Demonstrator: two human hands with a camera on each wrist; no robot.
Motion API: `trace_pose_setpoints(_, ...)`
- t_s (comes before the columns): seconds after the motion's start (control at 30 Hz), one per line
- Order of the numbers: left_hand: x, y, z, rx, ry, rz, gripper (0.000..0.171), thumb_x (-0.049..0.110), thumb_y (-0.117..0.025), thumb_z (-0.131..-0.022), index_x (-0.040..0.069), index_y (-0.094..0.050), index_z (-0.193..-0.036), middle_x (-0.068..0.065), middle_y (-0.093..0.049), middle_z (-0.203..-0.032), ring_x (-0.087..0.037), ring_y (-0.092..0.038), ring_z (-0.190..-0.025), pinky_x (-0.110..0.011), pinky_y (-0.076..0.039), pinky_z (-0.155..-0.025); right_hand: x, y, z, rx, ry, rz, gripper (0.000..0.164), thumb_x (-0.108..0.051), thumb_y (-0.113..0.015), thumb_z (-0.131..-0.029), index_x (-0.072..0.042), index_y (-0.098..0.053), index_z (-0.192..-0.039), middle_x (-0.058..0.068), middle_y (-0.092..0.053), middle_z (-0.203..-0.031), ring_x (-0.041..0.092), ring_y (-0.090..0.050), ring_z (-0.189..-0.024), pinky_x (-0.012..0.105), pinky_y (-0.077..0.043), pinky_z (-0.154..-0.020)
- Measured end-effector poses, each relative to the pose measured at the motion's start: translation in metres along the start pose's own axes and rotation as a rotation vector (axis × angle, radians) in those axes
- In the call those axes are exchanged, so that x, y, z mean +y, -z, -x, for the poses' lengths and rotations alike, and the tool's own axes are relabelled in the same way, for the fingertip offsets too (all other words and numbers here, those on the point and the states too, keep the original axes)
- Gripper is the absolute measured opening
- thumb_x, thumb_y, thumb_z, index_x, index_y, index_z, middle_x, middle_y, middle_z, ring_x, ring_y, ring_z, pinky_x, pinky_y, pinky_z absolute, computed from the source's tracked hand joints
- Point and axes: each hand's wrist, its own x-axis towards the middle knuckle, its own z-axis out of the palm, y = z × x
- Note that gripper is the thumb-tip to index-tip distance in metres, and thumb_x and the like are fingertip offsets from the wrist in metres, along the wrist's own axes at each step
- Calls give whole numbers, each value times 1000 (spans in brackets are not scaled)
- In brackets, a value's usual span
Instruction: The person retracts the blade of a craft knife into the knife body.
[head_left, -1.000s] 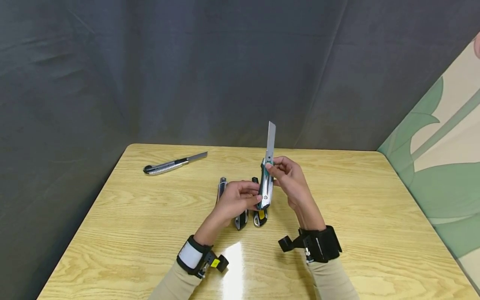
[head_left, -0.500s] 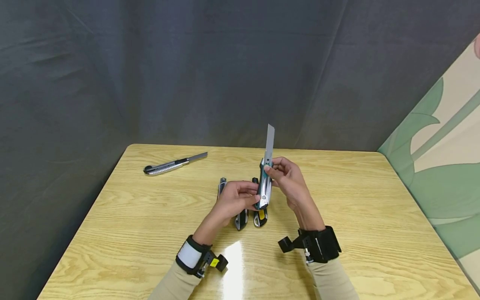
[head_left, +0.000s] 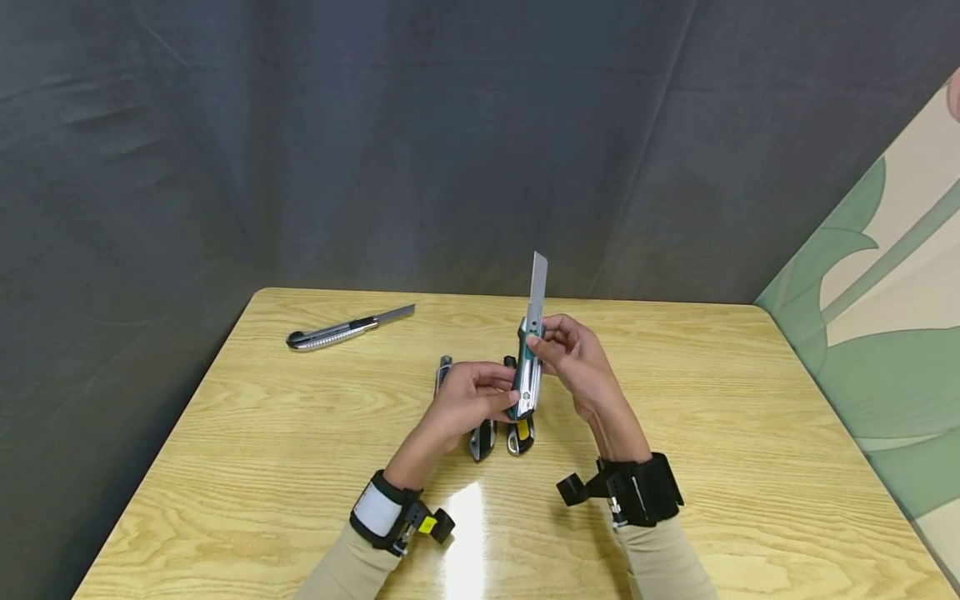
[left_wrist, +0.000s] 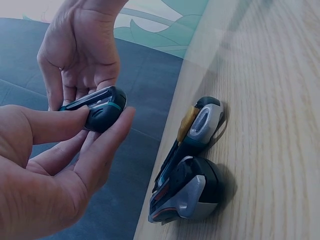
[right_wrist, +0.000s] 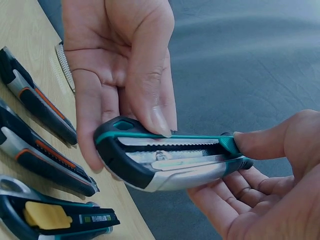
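A silver, black and teal box cutter [head_left: 529, 379] is held up over the table, its long blade [head_left: 537, 287] out and pointing away from me. My left hand [head_left: 467, 402] pinches the butt end between thumb and fingers. Further up the handle, my right hand [head_left: 583, 365] grips it, the thumb on the teal slider [right_wrist: 230, 145]. Under the hands lie more cutters: a black one with a yellow slider [right_wrist: 47, 216], and two grey-black ones with orange trim, the nearer box cutter [right_wrist: 47, 160] and the farther box cutter [right_wrist: 42, 102].
Toward the back left of the wooden table [head_left: 247, 467] lies a silver box cutter [head_left: 337, 333] with its blade extended. A dark curtain [head_left: 450, 150] hangs behind the table's far edge. A leaf-patterned panel [head_left: 892, 350] stands along the right side.
The held box cutter has shifted slightly left and down, and its blade tip sits a little lower. Both hands keep their grip; the cutters on the table have not moved.
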Motion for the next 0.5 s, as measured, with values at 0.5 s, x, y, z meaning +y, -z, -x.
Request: trace_pose_setpoints(0.5, 0, 1, -1, -6, 12, 37, 31, 2, -67, -85, -2, -63, -115, -27, -63, -108, -27, -66, -88, -44, -62, -74, -2, 4, 1, -26, -25, 85, 33, -25, -62, -91, -3, -56, -114, 8, -59, -98, 23, -62, -87, 36, -61, -76)
